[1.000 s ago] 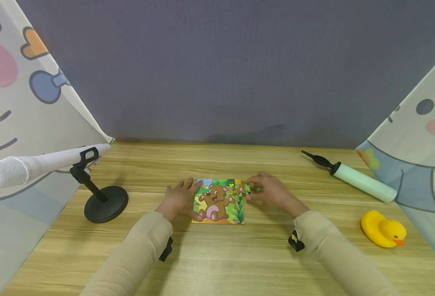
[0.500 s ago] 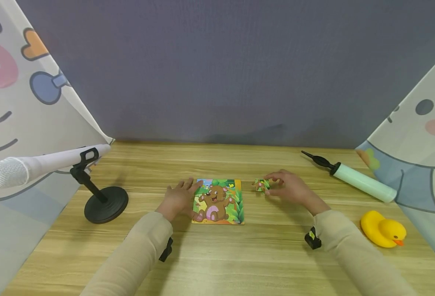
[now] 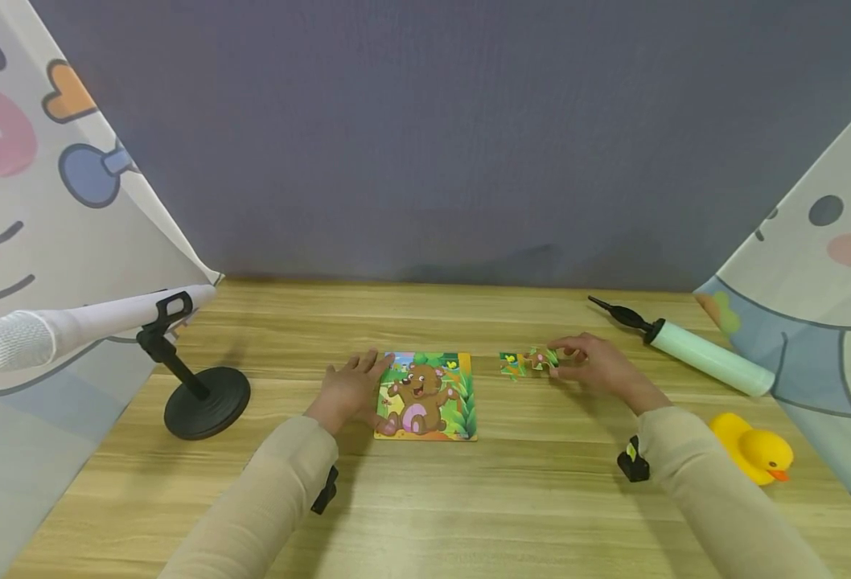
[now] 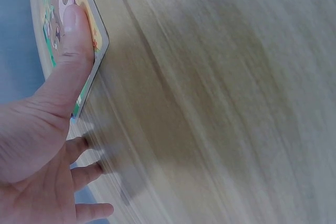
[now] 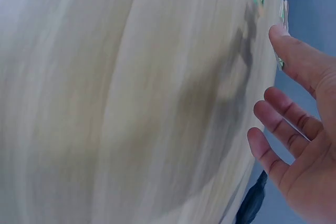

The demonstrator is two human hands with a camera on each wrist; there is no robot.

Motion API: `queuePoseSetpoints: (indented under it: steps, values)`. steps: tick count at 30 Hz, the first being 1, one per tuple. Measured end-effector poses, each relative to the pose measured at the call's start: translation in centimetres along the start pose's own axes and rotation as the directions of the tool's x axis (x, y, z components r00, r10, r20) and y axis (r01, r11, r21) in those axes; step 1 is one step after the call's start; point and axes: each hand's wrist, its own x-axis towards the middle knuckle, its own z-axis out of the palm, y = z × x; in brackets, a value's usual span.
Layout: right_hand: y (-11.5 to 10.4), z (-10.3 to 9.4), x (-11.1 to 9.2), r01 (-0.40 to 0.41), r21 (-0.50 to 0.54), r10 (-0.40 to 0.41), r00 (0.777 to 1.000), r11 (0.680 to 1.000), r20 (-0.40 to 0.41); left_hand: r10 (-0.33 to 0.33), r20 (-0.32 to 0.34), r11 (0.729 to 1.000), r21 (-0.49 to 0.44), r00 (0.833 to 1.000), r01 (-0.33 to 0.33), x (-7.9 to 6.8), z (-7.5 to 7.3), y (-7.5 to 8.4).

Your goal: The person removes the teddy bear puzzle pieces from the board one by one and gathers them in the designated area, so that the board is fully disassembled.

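A square bear picture puzzle [image 3: 425,402] lies flat on the table in the head view. My left hand [image 3: 353,394] rests at its left side, fingers spread; the left wrist view shows the thumb [image 4: 76,40] lying on the picture near a corner. To the right, my right hand [image 3: 595,370] pinches a small puzzle piece [image 3: 541,359] with a brown bear part on it, held by its right edge. In the right wrist view this piece [image 5: 285,17] appears edge-on, raised off the tabletop. Just left of it, a second puzzle piece [image 3: 511,365] with a yellow bird lies on the table.
A white microphone [image 3: 92,318] on a black stand [image 3: 207,402] stands at the left. At the right lie a pale green hand pump [image 3: 711,358] with a black nozzle and a yellow rubber duck [image 3: 751,449]. A grey wall [image 3: 425,145] closes off the back.
My right hand has moved right, away from the picture's upper right corner, carrying the bear piece. The bird piece has come into sight on the table. My left hand has stayed put.
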Motion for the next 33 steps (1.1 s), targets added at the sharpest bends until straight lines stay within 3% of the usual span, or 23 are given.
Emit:
queuePoseSetpoints:
  steps: [12,24,33]
  values:
    - [2.2,0.2,-0.5,-0.028,0.005,0.028,0.999,1.000,0.020,0.001,0.000,1.000,0.002,1.000,-0.001,-0.1,0.1,0.0]
    - [2.5,0.2,-0.5,-0.057,-0.031,0.058,0.997,0.998,0.043,0.005,0.001,1.000,0.021,1.000,-0.005,-0.1,0.1,0.0]
    - [1.8,0.0,-0.3,-0.026,-0.055,0.030,0.998,0.998,0.064,0.007,-0.005,1.000,0.017,1.000,-0.006,-0.1,0.1,0.0]
